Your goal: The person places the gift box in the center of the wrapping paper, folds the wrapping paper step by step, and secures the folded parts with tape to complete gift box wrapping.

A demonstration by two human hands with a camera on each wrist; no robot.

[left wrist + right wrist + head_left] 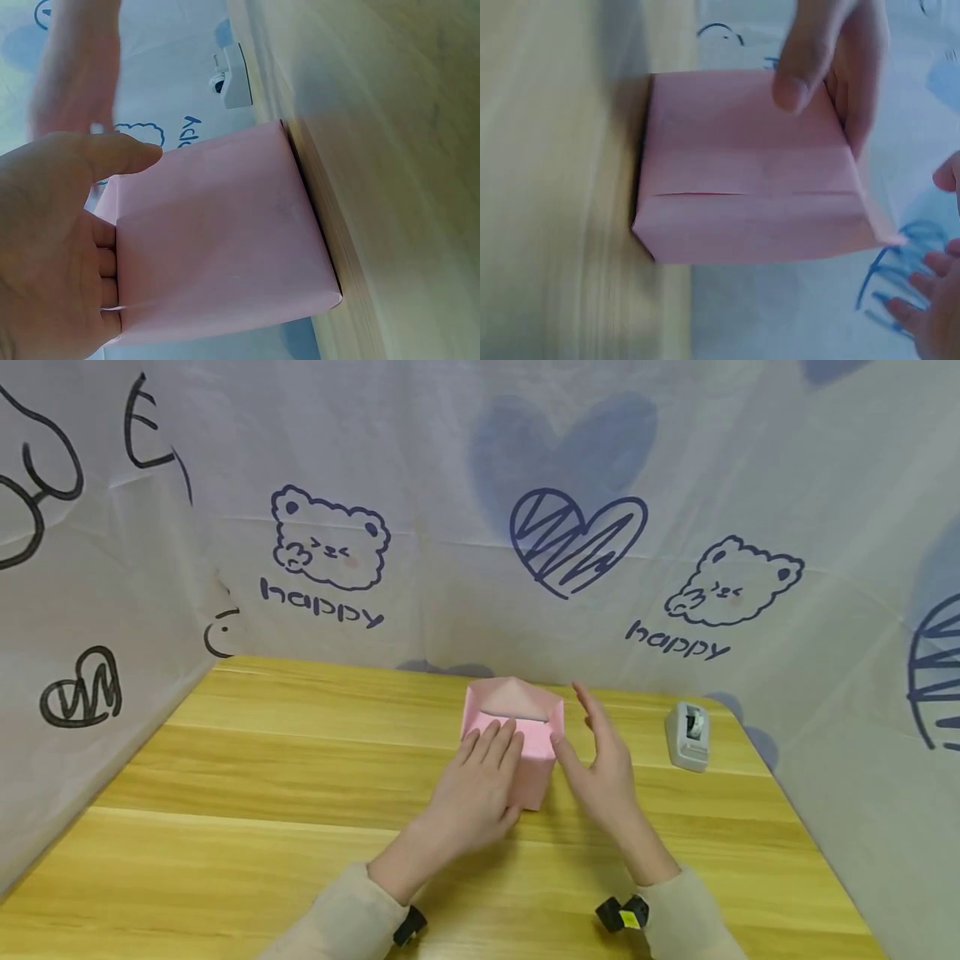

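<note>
A box wrapped in pink paper [535,777] stands on the table. At its top the paper is partly folded, and a pointed paper flap [513,700] rises at the back edge. My left hand [476,785] rests on the top with its fingers straight and side by side; in the left wrist view its thumb [127,154] lies by the box's upper edge. Just off the right side is my right hand [603,772], fingers extended and holding nothing. The right wrist view shows a side face [757,225] with a paper seam and a short slit.
A white tape dispenser [688,737] sits on the wooden table [300,760] at the back right. Behind the table hangs a pale cloth [442,577] printed with bears and hearts. Another cloth side borders the table on the left.
</note>
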